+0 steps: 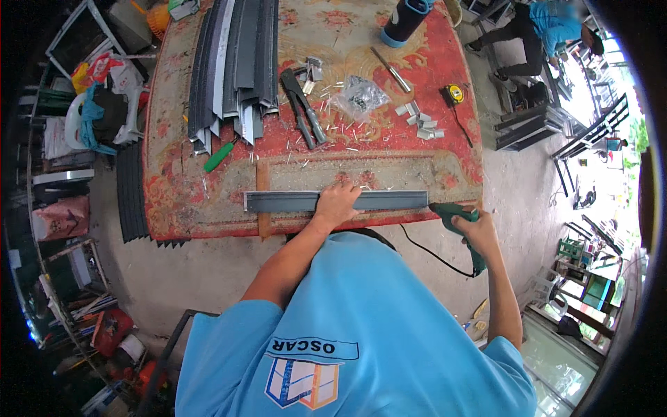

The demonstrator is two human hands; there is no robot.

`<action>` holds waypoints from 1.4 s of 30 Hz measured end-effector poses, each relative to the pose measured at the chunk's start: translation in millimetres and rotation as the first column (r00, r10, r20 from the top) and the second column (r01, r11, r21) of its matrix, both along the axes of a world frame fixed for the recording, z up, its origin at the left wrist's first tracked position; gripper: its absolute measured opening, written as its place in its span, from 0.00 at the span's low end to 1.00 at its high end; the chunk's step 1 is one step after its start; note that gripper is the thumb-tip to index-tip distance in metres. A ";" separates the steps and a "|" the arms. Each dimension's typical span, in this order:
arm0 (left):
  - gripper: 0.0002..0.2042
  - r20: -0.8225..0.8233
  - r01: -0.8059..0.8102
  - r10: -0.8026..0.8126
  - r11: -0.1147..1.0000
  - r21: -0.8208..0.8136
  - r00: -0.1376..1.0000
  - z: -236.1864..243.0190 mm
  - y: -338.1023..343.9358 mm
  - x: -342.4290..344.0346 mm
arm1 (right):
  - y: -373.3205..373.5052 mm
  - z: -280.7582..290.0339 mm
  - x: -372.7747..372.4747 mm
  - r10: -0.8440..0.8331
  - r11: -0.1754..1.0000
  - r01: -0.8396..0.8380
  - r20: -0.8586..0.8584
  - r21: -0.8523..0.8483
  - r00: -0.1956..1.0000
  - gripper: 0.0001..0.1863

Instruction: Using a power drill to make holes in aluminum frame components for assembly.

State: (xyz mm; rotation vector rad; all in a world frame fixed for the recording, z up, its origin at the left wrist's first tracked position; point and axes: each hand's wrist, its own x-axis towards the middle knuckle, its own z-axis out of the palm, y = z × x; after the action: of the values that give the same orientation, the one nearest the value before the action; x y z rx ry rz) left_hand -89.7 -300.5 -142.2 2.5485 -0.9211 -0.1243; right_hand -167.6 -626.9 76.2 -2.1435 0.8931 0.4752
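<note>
A dark grey metal profile [285,201] lies lengthwise along the near edge of the table. My left hand [338,203] grips it around the middle, fingers over its far side. In my right hand [478,229] is a green corded drill [455,213], its tip at the right end of the profile; whether it touches I cannot tell. The black cord [434,256] runs from the handle back toward my body. Under the left part of the profile lies a brown wooden strip [263,177].
The table has a red patterned cover [333,52]. On it lie stacked grey profiles [243,62], a green screwdriver [219,158], a riveter [303,110], a plastic bag [361,97], metal brackets [421,121], a tape measure [453,94] and a dark bottle [405,24]. A person [549,31] works at the far right.
</note>
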 end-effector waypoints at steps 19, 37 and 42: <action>0.35 -0.412 -0.607 0.448 0.623 -0.493 0.794 217.0 49.0 61.2 | -17.5 78.2 -58.2 -0.382 0.924 0.295 0.579 0.242 0.720 0.32; 0.23 0.170 -0.988 0.979 0.092 0.121 0.111 6.6 337.5 161.5 | 83.9 -10.2 -37.4 -0.185 0.960 0.136 0.191 0.244 0.964 0.30; 0.27 0.072 -0.830 0.911 0.401 -0.388 0.406 19.1 316.7 222.9 | 86.6 -4.1 -36.1 -0.200 0.964 0.167 0.149 0.206 0.968 0.33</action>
State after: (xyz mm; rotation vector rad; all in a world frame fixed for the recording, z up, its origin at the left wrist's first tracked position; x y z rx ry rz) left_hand 133.3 16.2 -123.1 2.4228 0.4654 0.6679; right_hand -203.7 -540.2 72.1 -1.8734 0.9022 0.2693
